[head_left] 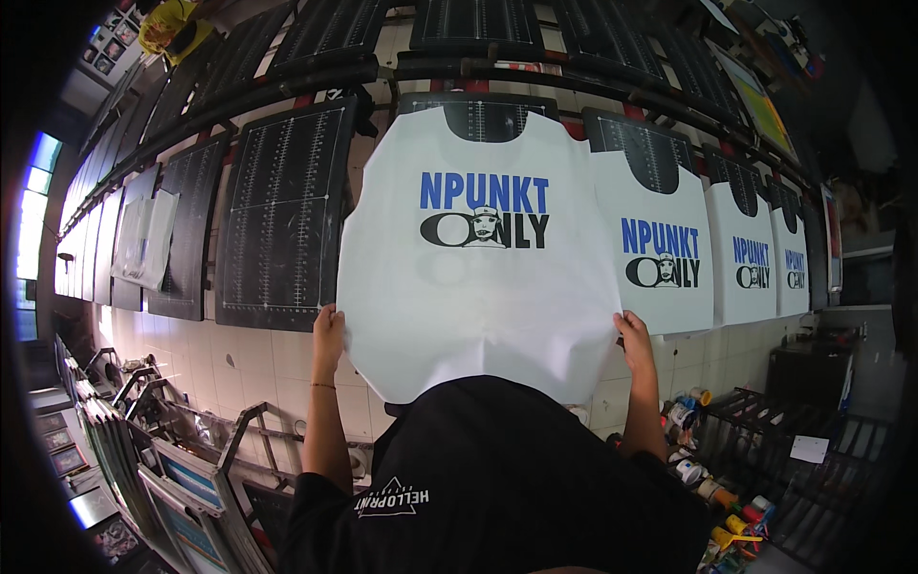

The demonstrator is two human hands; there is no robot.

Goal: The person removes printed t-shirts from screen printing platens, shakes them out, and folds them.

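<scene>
A white cut shirt panel [478, 297] with a scooped neckline lies over a black printing board [478, 120] in front of me. Blue and black lettering with a drawn face is printed on its upper part. My left hand [329, 332] is closed at the panel's left edge, fingers pinching the cloth. Across from it, my right hand [633, 338] is closed on the right edge. Between them the lower part of the panel comes toward my body, lightly creased, its bottom hem partly behind my black shirt.
More printed white panels [660, 301] lie on boards to the right. Bare black boards [282, 215] stand to the left, one with a translucent sheet [145, 239]. Screen frames [177, 488] lean at lower left. Paint containers [712, 493] and a black rack [794, 430] are at lower right.
</scene>
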